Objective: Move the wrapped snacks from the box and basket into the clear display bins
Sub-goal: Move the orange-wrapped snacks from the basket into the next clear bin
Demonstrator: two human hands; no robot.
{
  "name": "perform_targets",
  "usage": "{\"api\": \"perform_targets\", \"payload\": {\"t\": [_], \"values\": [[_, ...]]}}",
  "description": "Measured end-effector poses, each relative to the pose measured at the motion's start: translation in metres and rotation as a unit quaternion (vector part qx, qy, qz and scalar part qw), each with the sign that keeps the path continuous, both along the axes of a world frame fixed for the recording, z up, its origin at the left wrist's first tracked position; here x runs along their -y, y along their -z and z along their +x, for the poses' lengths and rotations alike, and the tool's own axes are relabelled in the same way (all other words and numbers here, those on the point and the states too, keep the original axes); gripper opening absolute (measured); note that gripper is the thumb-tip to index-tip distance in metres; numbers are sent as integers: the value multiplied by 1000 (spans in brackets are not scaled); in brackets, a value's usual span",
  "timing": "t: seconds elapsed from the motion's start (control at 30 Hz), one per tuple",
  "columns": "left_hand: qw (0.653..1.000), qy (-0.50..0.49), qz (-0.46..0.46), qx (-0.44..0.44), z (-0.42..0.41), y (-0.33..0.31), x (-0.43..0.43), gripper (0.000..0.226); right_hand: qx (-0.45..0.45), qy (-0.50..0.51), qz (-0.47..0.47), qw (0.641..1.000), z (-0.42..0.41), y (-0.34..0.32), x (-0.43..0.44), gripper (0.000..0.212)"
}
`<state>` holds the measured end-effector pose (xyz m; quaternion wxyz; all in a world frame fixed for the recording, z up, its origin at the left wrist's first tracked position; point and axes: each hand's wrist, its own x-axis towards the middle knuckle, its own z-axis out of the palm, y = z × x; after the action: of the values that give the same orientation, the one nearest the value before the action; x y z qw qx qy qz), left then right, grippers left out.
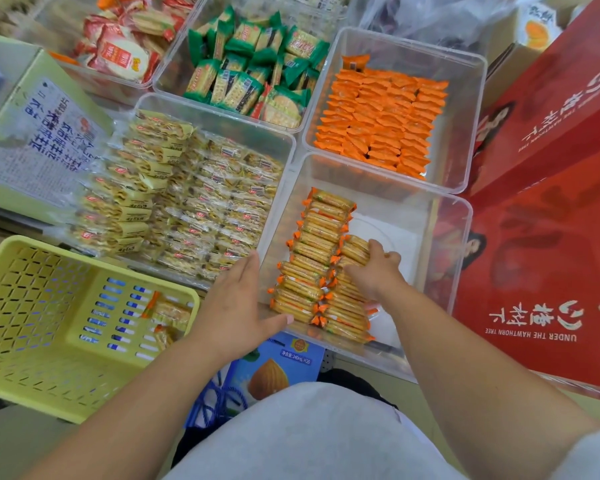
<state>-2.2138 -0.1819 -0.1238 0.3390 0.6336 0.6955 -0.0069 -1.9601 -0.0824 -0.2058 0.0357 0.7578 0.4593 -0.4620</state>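
Observation:
A clear display bin (pixel 440 244) in front of me holds two rows of orange-ended cracker packs (pixel 317 244). My right hand (pixel 376 268) is inside the bin, its fingers curled round several packs at the top of the right row. My left hand (pixel 238 303) lies flat with straight fingers against the bin's left front wall. The yellow basket (pixel 25 306) at the lower left holds two of the same packs (pixel 170 315) in its right corner.
Four other clear bins stand behind: yellow packs (pixel 201 202), orange packs (pixel 381 123), green packs (pixel 253 67), red packs (pixel 125 46). A red gift box (pixel 551 168) is on the right, a green carton (pixel 39 140) on the left, a blue box (pixel 278 365) below.

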Motion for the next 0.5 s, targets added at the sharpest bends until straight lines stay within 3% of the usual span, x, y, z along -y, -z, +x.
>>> {"api": "perform_targets", "payload": {"t": [0.2,0.37,0.5], "values": [[1000,5,0,-1,0,2,-2,123,-36,-14,-40,998,-9,-2,-9,92],[1000,4,12,-2,1,-1,-1,118,56,-91,24,994,2,2,4,91],[1000,-2,13,-3,1,-2,-1,115,61,-15,42,997,11,6,13,103]]}}
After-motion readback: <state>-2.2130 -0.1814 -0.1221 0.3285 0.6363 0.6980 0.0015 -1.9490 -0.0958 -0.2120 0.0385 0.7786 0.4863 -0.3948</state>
